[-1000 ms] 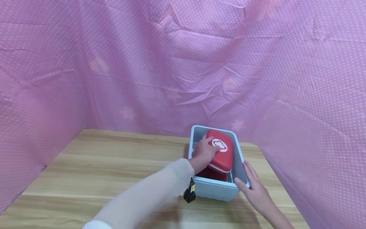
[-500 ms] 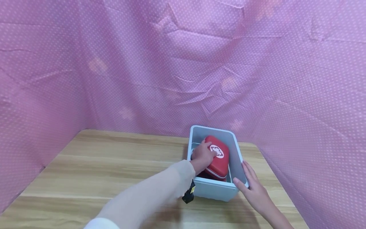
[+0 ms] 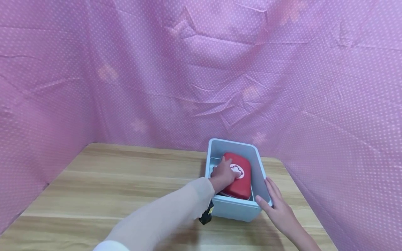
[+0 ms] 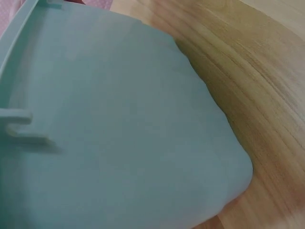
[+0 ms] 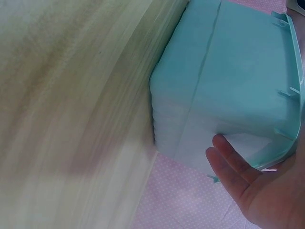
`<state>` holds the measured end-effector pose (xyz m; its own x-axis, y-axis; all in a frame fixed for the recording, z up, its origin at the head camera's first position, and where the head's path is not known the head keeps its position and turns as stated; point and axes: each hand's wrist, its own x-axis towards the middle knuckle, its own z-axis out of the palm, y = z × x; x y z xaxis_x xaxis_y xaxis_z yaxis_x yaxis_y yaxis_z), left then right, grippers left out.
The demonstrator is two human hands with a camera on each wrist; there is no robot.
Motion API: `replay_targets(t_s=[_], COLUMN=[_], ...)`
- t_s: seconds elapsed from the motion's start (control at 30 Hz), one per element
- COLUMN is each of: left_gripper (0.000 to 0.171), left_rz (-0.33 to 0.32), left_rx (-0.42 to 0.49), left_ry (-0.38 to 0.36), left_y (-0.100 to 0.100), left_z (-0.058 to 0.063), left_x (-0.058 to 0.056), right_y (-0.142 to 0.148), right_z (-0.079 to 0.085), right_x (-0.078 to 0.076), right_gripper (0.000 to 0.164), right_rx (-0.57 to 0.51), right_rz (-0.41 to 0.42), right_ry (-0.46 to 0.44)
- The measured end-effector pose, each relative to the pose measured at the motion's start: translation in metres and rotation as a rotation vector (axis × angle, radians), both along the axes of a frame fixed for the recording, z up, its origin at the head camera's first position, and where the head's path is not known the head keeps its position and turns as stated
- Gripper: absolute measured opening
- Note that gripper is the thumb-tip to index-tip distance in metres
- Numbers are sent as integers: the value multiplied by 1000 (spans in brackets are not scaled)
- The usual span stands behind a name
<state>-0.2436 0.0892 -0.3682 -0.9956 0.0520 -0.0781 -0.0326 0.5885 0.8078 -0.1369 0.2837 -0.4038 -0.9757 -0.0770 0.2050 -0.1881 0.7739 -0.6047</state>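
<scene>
Inside a light blue plastic bin (image 3: 233, 209) lies a red zip case (image 3: 240, 190) with a white oval emblem, much like a first-aid case. My left hand (image 3: 224, 174) reaches in over the bin's left side and holds the case's left part, thumb on the emblem. Its fingertips sit near the case's far left edge. At the bin's near right corner my right hand (image 3: 279, 207) grips the rim, thumb on the rim and fingers along the outer wall. The right wrist view shows those fingers (image 5: 233, 167) against the bin's outside. The left wrist view shows mainly the bin's wall (image 4: 119, 105).
The bin stands on a wood-grain table (image 3: 125, 181) near its back right. Pink dotted cloth (image 3: 176, 87) hangs behind and at both sides. A pale-edged item (image 3: 214, 161) shows in the bin left of the case. A black wrist camera (image 3: 206, 214) hangs by the left sleeve.
My left hand has lowered the red case deeper into the bin and nearer to me, and it lies flatter. Dark red material seen under its near end earlier is now covered. My right hand stays put.
</scene>
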Motion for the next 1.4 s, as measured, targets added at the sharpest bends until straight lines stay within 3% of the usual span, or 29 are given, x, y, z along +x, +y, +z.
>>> replay_targets(t_s=[0.3,0.5,0.83,1.13,1.4], left_gripper=[77,76,77,77,73], left_rz=[-30,-44,-129,-242,-307], left_rx=[-31,-71,-196,-264,-296], left_ry=[13,81,173,270,305], left_y=[1,4,2,-37,-80], left_z=[1,2,8,26,39], left_x=[5,5,8,24,42], right_y=[3,5,5,2,0], right_z=[0,0,-1,1,3], right_x=[1,1,-1,0,3], right_gripper=[73,73,73,73,73], right_rx=[13,8,2,-16,-10], right_rz=[3,1,11,19,16], right_ry=[-11,-19,-16,-26,-36])
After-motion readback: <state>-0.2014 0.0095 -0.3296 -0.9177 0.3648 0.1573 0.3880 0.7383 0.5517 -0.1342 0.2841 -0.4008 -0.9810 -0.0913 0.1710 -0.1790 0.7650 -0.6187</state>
